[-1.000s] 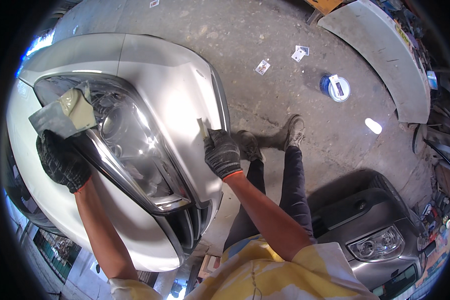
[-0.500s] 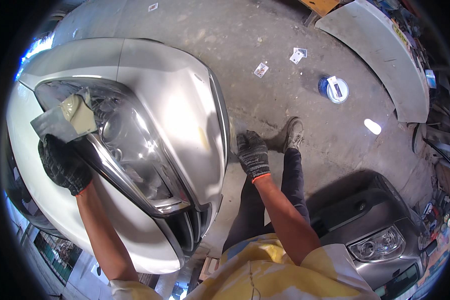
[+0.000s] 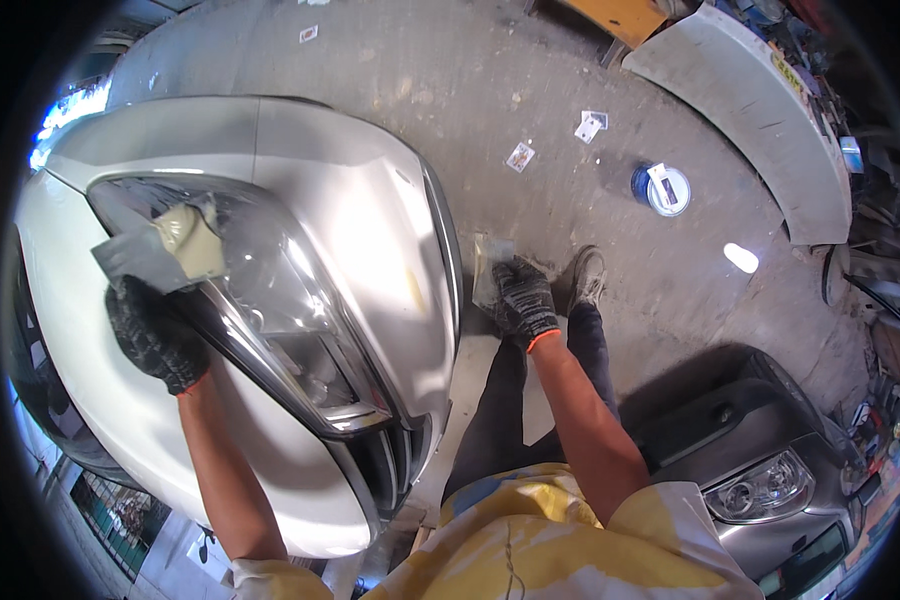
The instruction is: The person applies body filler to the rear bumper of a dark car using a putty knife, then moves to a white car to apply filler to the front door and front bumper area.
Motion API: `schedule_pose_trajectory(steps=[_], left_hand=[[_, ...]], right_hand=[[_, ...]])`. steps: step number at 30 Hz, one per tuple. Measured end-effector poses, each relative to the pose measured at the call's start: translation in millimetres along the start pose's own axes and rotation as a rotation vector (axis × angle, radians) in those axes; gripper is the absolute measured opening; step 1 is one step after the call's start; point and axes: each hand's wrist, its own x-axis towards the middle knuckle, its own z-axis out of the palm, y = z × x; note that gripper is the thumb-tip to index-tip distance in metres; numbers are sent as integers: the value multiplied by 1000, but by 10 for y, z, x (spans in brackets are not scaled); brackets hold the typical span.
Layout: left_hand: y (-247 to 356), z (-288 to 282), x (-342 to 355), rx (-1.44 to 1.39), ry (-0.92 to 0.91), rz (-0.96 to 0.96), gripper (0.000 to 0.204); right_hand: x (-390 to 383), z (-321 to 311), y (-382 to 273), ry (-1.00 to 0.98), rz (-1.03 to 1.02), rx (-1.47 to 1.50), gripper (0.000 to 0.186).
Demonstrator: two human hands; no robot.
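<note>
My left hand (image 3: 157, 335), in a dark knit glove with an orange cuff, grips a grey flat mixing board (image 3: 130, 262) by its near edge. A lump of cream-coloured putty (image 3: 195, 240) sits on the board, which is over the headlight (image 3: 280, 270) of a white car. In a matching glove, my right hand (image 3: 526, 300) pinches a thin, flat putty spreader (image 3: 487, 265) to the right of the fender. Both fingers and spreader partly blur. On the white fender (image 3: 360, 210) a pale yellowish patch (image 3: 413, 285) shows near its right edge.
A blue can (image 3: 665, 190) with a whitish lid stands on the concrete floor, near scattered cards (image 3: 520, 157). A loose pale car panel (image 3: 760, 120) lies at the far right. Behind my right elbow is a dark grey car (image 3: 740, 440). My shoe (image 3: 590, 275) is beside my right hand.
My left hand and the putty board have shifted right and slightly nearer. My right hand has moved a little right, away from the fender, and the spreader now shows more fully.
</note>
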Motion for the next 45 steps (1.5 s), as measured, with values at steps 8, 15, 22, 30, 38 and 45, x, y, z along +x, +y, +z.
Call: schedule_pose_trajectory(steps=[8, 15, 22, 30, 38, 45], left_hand=[[32, 183, 201, -99, -38, -155, 28], [-96, 436, 555, 257, -82, -72, 39], [-72, 296, 409, 238, -204, -161, 38], [256, 391, 459, 314, -182, -296, 45], [316, 488, 510, -221, -154, -950, 43], [-73, 649, 309, -310, -155, -901, 33]], right_hand=[[634, -293, -405, -81, 83, 188, 26], [1216, -296, -155, -259, 175, 270, 24], [1973, -933, -789, -450, 69, -117, 29], [1991, -597, -3222, -339, -1140, 450, 16], [1641, -134, -3731, -233, -1268, 375, 9], [1277, -147, -3238, -233, -1112, 177, 16]])
